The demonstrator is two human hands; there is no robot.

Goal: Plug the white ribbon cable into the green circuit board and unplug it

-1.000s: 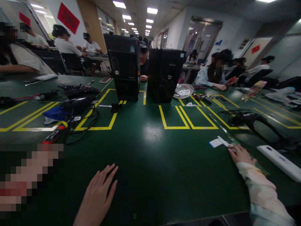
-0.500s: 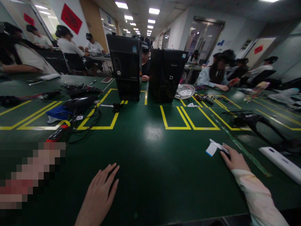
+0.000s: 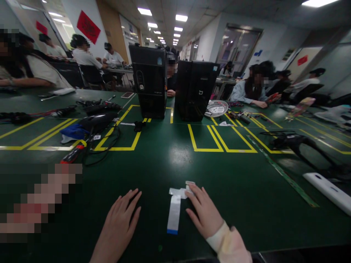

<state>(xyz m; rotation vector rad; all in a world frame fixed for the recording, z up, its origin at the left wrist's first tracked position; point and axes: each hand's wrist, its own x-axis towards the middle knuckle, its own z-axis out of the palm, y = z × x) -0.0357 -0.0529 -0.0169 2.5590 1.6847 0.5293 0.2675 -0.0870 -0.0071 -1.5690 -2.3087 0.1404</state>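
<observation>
My left hand lies flat and open on the green table, palm down, holding nothing. My right hand, in a pale sleeve, rests palm down just to its right, fingers stretched out. Its fingertips press on the top end of a thin white ribbon cable with a blue tip at the near end. The cable lies flat between my two hands, pointing toward me.
Two black computer towers stand in the middle behind yellow floor-tape boxes. Tools, cables and a blue cloth lie at the left. A white fan grille, a black stand and a white panel are at the right. Other people sit around.
My right hand has slid the white ribbon cable from the right side of the table to the middle, beside my left hand. My left hand has stayed in place.
</observation>
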